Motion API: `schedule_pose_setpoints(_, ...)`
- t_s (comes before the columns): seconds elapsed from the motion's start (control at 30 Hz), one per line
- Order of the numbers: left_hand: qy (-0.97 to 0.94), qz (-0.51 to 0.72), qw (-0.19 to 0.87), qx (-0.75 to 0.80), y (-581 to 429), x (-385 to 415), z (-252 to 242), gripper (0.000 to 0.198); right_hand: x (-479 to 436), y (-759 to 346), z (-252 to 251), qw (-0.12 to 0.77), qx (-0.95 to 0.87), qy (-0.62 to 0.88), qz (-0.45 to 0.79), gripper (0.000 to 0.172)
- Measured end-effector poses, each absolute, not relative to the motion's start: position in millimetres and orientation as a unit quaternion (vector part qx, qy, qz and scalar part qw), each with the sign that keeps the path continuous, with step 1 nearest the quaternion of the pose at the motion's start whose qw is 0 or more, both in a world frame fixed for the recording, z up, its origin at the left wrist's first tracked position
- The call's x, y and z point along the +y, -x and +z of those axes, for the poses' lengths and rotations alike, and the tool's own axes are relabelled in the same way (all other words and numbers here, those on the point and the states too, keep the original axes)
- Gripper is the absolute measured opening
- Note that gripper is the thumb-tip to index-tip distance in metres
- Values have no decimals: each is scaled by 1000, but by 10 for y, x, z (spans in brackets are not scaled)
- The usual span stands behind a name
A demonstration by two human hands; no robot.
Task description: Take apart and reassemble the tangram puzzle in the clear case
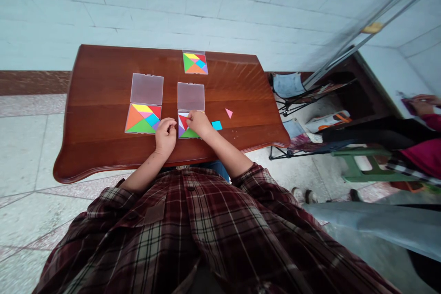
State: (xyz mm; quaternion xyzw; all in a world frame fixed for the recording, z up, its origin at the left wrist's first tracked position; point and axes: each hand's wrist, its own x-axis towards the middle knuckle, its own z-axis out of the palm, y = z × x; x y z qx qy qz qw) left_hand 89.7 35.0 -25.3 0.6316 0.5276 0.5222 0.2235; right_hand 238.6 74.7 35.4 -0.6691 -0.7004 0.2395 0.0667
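Overhead, a dark red-brown wooden bench [103, 69] is seen, polished and straight-grained, with a wavy moulded near edge and rounded corners; it is set against a pale tiled wall [138, 4] on a speckled stone floor [24, 147]. Bare floor is left to the bench's left, while the right side is crowded by a wire rack [296, 96] of papers, a green stool [358, 165] and another person's hand [422, 103] at the far edge of view. Much bare wood is left along the bench's left and far-right parts. Near the front edge a clear square tray [189, 133] is laid, partly filled with flat coloured pieces, its frosted lid [190, 96] hinged open behind it. The right hand [199, 123] is rested over the tray with its fingers closed together on a red triangle [183, 121] inside it. The left hand [166, 133] is curled loosely on the wood just beside the tray's left edge, nothing being seen in it; the two hands are kept close but apart. A blue piece [217, 125] is laid just right of the tray and a pink triangle [229, 113] a little beyond. A filled puzzle [143, 118] with its own open lid is placed to the left, and a third puzzle [195, 63] at the far edge. Plaid sleeves [255, 179] are worn, rolled to the forearm.
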Motion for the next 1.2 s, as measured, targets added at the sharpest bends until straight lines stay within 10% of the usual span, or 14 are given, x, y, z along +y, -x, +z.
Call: schedule_pose_setpoints(1.2, -637, 521, 227, 521, -906, 344, -239, 17, 708, -2377, 304, 249, -551, 700, 380, 10)
